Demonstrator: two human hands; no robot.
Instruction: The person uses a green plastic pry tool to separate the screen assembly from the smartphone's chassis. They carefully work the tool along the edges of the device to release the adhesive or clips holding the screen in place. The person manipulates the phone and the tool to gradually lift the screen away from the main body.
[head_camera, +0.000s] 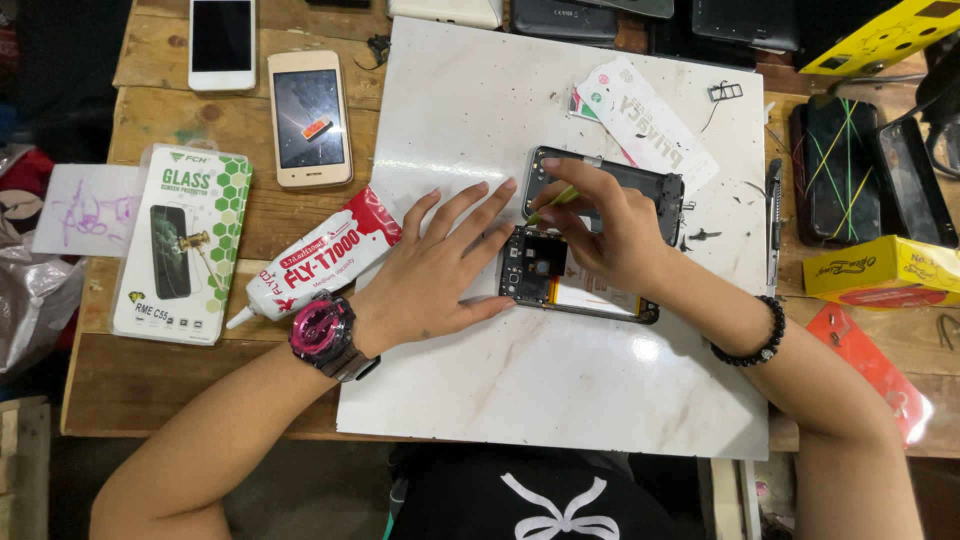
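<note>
An opened phone (545, 272) with its circuit board showing lies on a white marble-look slab (560, 370). My left hand (440, 265) rests flat on the slab, fingers spread, with its fingertips against the phone's left end. My right hand (605, 225) hovers over the phone and pinches a thin yellow-green tool (552, 204), tip pointing at the phone's upper left part. A dark phone frame (640, 180) lies just behind the right hand. A pink watch sits on my left wrist, and a black bead bracelet circles the right.
A white and red glue tube (315, 257) lies left of the slab beside a screen protector pack (180, 245). Two phones (308, 118) sit at the back left on the wooden table (150, 380). Yellow boxes (870, 270), dark phones and a white card (645, 120) lie right and behind.
</note>
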